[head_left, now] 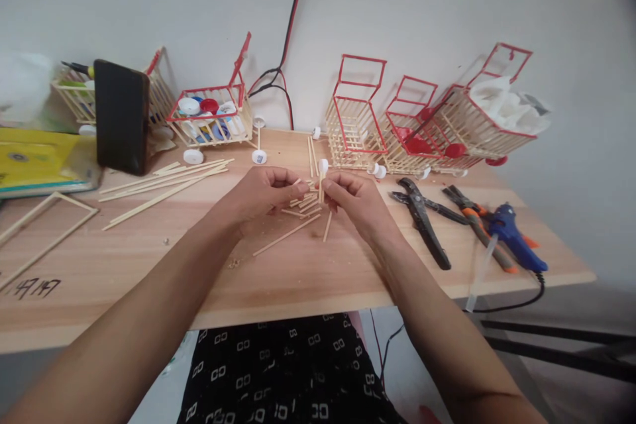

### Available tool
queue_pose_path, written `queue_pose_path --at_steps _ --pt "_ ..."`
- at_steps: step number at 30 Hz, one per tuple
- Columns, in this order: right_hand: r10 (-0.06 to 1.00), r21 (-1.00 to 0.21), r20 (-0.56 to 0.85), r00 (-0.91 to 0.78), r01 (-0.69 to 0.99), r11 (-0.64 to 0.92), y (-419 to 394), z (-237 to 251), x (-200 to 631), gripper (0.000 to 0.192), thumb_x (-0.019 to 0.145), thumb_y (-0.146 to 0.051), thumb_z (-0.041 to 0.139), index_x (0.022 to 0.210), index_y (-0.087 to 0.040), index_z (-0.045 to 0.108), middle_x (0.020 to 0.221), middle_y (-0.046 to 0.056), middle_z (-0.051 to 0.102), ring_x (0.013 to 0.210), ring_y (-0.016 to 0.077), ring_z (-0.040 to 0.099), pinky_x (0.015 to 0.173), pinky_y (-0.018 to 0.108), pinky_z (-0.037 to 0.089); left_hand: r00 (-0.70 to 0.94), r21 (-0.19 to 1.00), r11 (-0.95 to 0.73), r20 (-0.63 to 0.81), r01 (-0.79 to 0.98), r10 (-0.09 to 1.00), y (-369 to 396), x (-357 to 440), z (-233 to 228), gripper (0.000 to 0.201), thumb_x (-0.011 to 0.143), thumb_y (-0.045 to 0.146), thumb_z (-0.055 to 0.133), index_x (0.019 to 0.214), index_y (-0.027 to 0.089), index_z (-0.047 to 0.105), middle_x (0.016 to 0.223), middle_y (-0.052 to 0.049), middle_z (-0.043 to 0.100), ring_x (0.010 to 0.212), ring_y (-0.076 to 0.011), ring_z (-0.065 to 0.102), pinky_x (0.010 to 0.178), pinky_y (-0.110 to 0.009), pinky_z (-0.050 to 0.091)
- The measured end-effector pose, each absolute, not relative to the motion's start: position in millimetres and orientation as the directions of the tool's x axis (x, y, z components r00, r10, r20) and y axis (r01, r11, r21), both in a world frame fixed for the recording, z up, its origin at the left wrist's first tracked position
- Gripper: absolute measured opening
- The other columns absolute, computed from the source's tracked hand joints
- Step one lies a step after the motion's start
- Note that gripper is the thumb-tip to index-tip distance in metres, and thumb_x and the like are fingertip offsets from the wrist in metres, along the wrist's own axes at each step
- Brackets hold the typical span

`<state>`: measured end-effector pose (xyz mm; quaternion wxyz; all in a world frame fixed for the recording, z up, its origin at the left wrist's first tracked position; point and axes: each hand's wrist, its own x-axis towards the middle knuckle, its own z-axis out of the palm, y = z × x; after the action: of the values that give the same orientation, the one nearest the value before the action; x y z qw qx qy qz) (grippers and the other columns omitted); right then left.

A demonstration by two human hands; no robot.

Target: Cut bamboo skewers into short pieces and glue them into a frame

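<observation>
Hands at mid-assembly: left hand (263, 191) and right hand (354, 197) pinch short sticks (309, 202); three finished baskets (354, 120) stand behind, loose long sticks (166, 180) remain unused

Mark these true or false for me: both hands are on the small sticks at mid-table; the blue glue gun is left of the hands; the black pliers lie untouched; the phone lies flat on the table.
1. Both the left hand and the right hand are at the small sticks. True.
2. The blue glue gun is left of the hands. False: it lies to their right, near the table edge.
3. The black pliers lie untouched. True.
4. The phone lies flat. False: it stands upright.
</observation>
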<state>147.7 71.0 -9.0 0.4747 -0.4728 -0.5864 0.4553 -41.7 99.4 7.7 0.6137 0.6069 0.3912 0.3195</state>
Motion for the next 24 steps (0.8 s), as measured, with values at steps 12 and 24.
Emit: queue_pose_path --at_steps 12,24 --pt "0.99 -0.985 0.138 -0.02 0.105 0.14 70.3 -9.5 142.2 0.023 0.078 -0.04 0.063 0.071 -0.018 0.062 0.064 -0.002 0.054 0.056 0.0094 0.047 0.051 0.023 0.036 0.557 0.98 -0.039 -0.079 0.197 0.827 91.9 -35.8 10.0 0.018 0.07 0.029 0.069 0.076 0.012 0.072 0.059 0.002 0.056 0.048 -0.0048 0.037 0.044 -0.018 0.025" --pt "0.967 -0.836 0.154 -0.205 0.494 0.238 62.4 -12.0 135.5 0.016 0.083 -0.029 0.058 0.076 -0.017 0.064 0.068 -0.001 0.061 0.058 0.009 0.049 0.056 0.022 0.036 0.252 0.993 -0.072 0.048 0.088 0.967 105.2 -43.4 5.6 0.018 0.078 0.021 0.054 0.075 0.009 0.066 0.079 -0.007 0.065 0.047 -0.0041 0.038 0.045 -0.019 0.029"
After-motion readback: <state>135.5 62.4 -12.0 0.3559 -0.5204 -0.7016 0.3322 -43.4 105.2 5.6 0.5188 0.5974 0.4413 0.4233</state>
